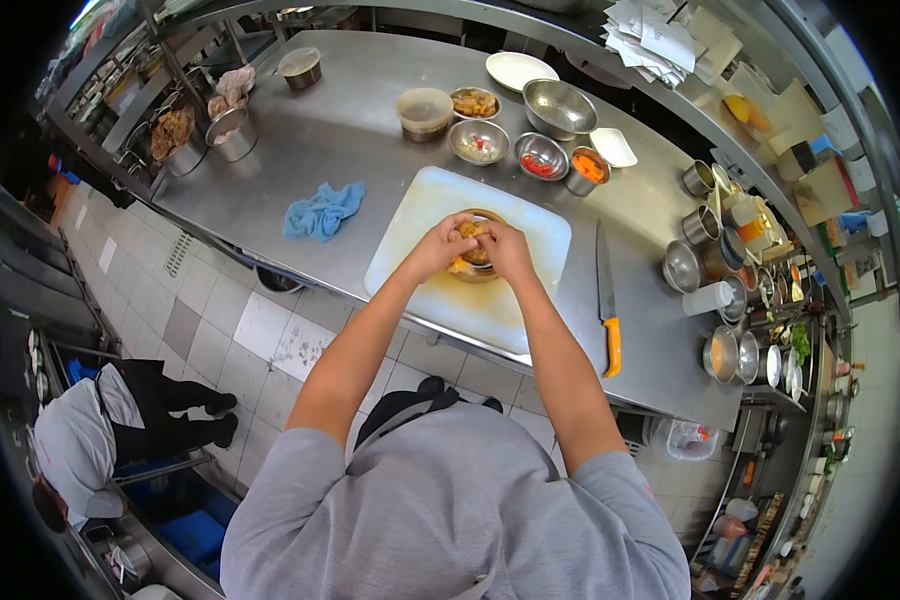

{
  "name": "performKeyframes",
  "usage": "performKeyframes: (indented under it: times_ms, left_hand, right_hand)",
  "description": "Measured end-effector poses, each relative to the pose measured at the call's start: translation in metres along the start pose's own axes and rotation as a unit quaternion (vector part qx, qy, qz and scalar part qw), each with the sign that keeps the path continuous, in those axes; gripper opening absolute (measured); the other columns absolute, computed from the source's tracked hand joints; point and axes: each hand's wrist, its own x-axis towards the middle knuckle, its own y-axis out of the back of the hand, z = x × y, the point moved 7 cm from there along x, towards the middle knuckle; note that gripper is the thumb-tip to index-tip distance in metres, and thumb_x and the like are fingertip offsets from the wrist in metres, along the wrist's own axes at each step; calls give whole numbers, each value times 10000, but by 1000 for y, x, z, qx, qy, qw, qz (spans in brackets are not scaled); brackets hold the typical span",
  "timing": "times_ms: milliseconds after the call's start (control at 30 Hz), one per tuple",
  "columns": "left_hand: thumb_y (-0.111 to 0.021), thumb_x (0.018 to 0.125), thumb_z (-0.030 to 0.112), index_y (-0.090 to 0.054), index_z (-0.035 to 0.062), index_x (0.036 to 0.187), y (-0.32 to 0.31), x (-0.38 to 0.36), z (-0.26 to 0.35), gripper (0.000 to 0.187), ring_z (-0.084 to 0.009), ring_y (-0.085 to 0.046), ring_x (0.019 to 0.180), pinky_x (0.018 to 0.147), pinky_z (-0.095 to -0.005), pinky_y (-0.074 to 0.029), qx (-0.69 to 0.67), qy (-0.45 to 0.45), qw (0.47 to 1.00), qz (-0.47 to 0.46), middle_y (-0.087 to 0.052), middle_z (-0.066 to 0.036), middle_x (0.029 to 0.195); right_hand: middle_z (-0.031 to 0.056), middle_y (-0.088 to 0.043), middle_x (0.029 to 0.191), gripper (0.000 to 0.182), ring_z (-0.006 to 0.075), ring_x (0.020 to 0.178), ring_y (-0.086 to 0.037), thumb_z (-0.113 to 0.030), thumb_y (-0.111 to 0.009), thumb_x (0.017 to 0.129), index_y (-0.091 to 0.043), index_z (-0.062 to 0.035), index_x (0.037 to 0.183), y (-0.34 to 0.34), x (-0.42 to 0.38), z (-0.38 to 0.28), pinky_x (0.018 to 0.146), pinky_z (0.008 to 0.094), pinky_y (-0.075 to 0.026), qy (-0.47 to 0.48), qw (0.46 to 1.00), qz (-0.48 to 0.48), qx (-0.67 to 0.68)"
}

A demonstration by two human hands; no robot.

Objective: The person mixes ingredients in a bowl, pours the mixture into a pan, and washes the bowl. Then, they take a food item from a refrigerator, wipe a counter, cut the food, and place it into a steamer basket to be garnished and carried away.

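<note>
Both my hands meet over a small round bowl (484, 273) on the white cutting board (407, 215). The fingers of my left hand (437, 249) are closed around a golden-brown piece of food (467, 229). From the other side my right hand (506, 250) pinches the same piece with bent fingers. More brown food lies in the bowl beneath my fingertips, partly hidden by them. Yellowish liquid stains the board around the bowl. To the right of the board lies a large knife (609, 300) with a yellow handle.
A blue cloth (324, 210) lies left of the board. Behind it stand a lidded tub (424, 113), a bowl of red pieces (541, 157), a cup of orange slices (587, 168) and a steel bowl (560, 109). Another person (100, 430) bends over at lower left.
</note>
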Motion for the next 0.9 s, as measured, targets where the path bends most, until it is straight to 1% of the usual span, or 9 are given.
performKeyframes:
  times_ms: [67,167,267,367,433,567,667,767,900]
  left_hand:
    - [-705,831,260,-539,46,1264,1,-5,10,510,-147,-608,719,598,-269,-464,151,-92,984,18,-642,-54,811]
    - [-737,758,298,-523,99,1308,-13,-5,21,622,-280,-644,725,630,-357,-496,388,-106,915,25,-667,-151,812]
    - [-717,752,312,-600,178,1226,-15,-4,33,506,-358,-631,755,673,-422,-500,388,-137,909,68,-655,-189,820]
    - [-689,779,323,-677,191,1083,-14,-2,41,331,-351,-638,747,669,-430,-501,425,-99,897,68,-667,-163,817]
    - [-676,796,333,-695,143,967,-9,6,30,256,-352,-634,730,656,-433,-496,443,-104,888,64,-662,-161,787]
    - [-651,831,381,-678,69,756,-4,8,28,322,-351,-618,671,612,-435,-480,473,-107,872,67,-646,-160,722]
    - [-647,843,411,-653,47,688,-3,7,29,397,-347,-601,625,582,-430,-466,460,-128,875,77,-629,-157,672]
    - [-656,845,406,-641,47,656,1,7,26,406,-337,-590,588,562,-414,-459,427,-126,892,81,-611,-149,628]
    - [-694,825,358,-696,94,876,3,8,26,269,-302,-622,645,608,-381,-479,407,-98,907,59,-648,-147,718]
  right_hand:
    - [101,-687,828,137,187,721,-641,-110,-646,849,-669,-26,955,0,-2,7,669,316,-494,-52,997,-7,63]
    - [82,-675,805,116,141,704,-602,-103,-636,860,-661,-15,932,-9,-4,9,663,286,-482,-92,990,-42,100]
    - [43,-660,792,99,102,710,-583,-93,-623,878,-657,-7,913,-14,-1,16,664,261,-476,-113,976,-78,169]
    - [10,-639,770,109,83,692,-565,-115,-633,879,-659,-10,896,-15,-1,24,647,256,-471,-123,955,-84,255]
    - [-1,-627,756,114,77,681,-555,-121,-637,879,-659,-11,890,-15,-2,23,634,251,-467,-128,944,-81,292]
    - [7,-627,792,108,79,706,-562,-97,-614,901,-651,2,917,-9,3,12,644,232,-464,-137,932,-94,323]
    - [10,-627,807,107,81,703,-556,-95,-610,909,-650,3,928,-2,4,6,647,225,-461,-153,920,-79,352]
    - [1,-613,789,102,77,678,-537,-103,-617,907,-646,-5,917,7,8,1,637,224,-453,-161,912,-59,373]
    - [5,-606,758,112,83,634,-516,-120,-629,893,-635,-8,887,13,11,6,590,239,-437,-159,901,-31,402]
